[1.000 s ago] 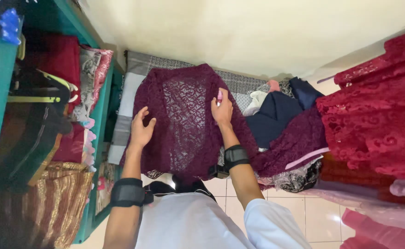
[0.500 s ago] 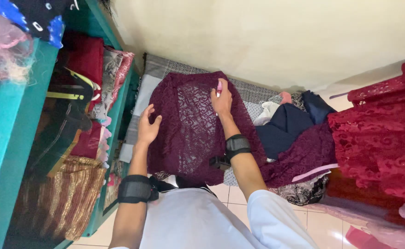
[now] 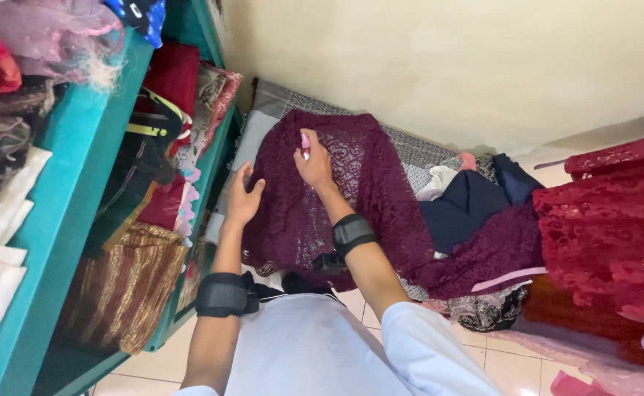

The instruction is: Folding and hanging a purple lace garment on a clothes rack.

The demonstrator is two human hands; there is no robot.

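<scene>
Pale floor tiles (image 3: 516, 363) show at the bottom of the view, beside the person's light blue clothing, and both forearms wear black wrist straps. Just beyond lies a maroon lace garment (image 3: 380, 198), spread flat over a heap of fabrics on the floor against a cream wall (image 3: 439, 66). Resting on the lace at its near left edge is the left hand (image 3: 242, 198), open with fingers loosely spread and gripping nothing. Further up the cloth, the right hand (image 3: 313, 163) is closed on a small pink object (image 3: 306, 141), pinched between thumb and fingers just above the lace. To the left stands a teal shelf (image 3: 79, 169) stuffed with folded textiles, a gold-striped cloth (image 3: 127, 282) hanging low. To the right lie a dark navy garment (image 3: 468, 209) and, past it, red lace fabric (image 3: 612, 220).
</scene>
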